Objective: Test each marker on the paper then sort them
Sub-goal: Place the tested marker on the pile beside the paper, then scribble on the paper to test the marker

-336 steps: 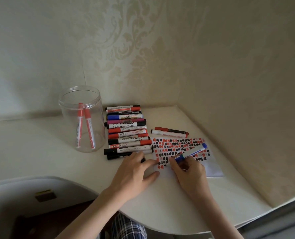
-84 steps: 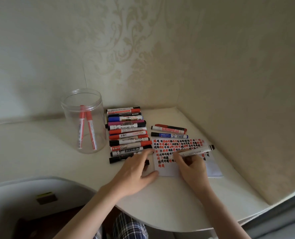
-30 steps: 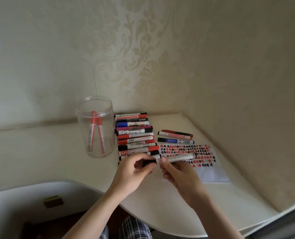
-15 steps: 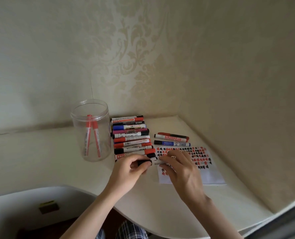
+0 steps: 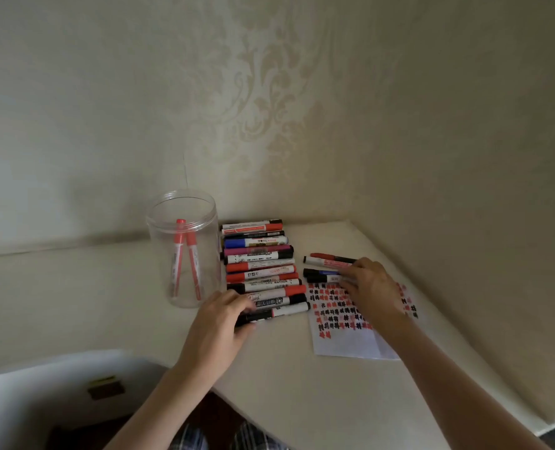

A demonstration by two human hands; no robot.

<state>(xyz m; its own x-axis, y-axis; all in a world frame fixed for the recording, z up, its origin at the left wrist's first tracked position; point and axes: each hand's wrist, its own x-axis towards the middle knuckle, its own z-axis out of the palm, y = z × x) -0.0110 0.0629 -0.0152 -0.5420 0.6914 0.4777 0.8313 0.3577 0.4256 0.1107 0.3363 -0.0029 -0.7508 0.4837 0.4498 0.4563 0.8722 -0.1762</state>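
Observation:
A row of several markers (image 5: 259,271) lies on the desk beside the white test paper (image 5: 346,342), which is covered in red and black marks. Behind the paper lies a small group: a red marker (image 5: 329,256), a red-labelled one (image 5: 326,263), a blue one (image 5: 321,273) and a black-capped marker (image 5: 322,279). My right hand (image 5: 372,289) reaches over the paper with its fingers on the black-capped marker's body. My left hand (image 5: 222,316) closes around the left end of the nearest black marker (image 5: 277,311) in the row.
A clear plastic jar (image 5: 185,287) with two red markers (image 5: 187,254) standing inside is left of the row. Patterned walls meet in a corner behind the desk (image 5: 286,384). The desk's curved front edge runs below my arms.
Both hands were joined on the black-capped marker in front of the paper. Now my right hand has carried it back to the small group, and my left hand has gone to the row.

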